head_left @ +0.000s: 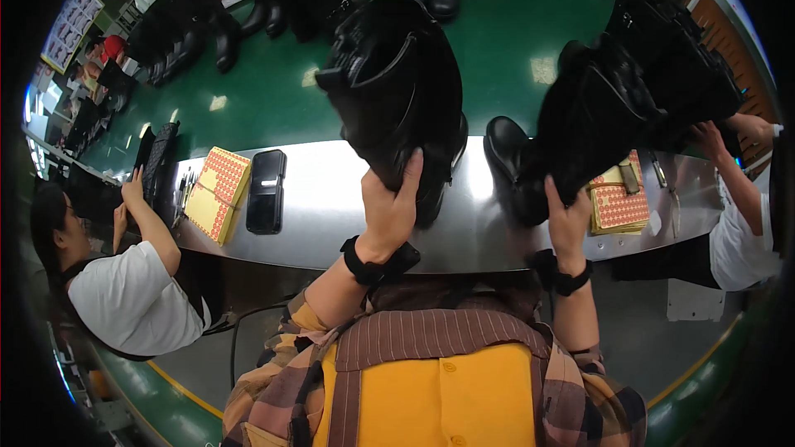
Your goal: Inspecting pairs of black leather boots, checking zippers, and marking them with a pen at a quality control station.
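Within both hands tilt black boots.

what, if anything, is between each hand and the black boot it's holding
Nothing visible: the left hand is directly on one black boot and the right hand directly on another black boot. The fingers beneath are mostly hidden, so I can't check there.
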A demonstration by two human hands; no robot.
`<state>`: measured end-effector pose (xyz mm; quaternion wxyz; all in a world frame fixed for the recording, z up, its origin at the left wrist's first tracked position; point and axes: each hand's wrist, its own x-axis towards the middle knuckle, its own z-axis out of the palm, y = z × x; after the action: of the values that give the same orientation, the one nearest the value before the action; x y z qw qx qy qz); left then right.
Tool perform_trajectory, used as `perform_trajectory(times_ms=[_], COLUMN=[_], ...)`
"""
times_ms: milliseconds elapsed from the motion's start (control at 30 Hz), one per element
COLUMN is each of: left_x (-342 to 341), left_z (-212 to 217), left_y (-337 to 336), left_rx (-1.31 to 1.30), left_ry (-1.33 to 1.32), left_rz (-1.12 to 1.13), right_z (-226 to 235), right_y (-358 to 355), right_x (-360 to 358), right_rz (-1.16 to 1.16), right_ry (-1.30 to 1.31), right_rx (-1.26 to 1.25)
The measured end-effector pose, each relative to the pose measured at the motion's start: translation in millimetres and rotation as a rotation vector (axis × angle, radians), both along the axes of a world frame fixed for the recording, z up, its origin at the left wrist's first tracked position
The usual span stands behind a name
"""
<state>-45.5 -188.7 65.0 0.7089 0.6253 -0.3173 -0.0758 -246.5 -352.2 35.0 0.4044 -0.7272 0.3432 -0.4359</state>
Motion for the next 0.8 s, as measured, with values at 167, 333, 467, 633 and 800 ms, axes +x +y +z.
perform_trajectory(times_ms=[167, 333, 467, 633, 800], left_x=[11, 17, 24, 2, -11], left_z=[-13, 14, 78, 142, 166], left_y=[22, 27, 35, 42, 60], left_rx=[0.104, -0.092, -0.334, 0.487, 0.521], left_ry=[0.015, -0.377, -0.753, -1.022, -0.904], left_rz=[-0.076, 0.185, 0.258, 0.173, -0.103], right_z=[-8, 15, 49, 60, 67], right_y=[3, 20, 40, 43, 37], right_x=[-30, -47, -23, 67, 138], right_rz=[0.098, -0.166, 0.296, 0.511, 0.624], right_ry=[0.142, -0.129, -0.044, -0.085, -0.071], right_rx=[-0.033, -0.653, -0.641, -0.092, -0.1])
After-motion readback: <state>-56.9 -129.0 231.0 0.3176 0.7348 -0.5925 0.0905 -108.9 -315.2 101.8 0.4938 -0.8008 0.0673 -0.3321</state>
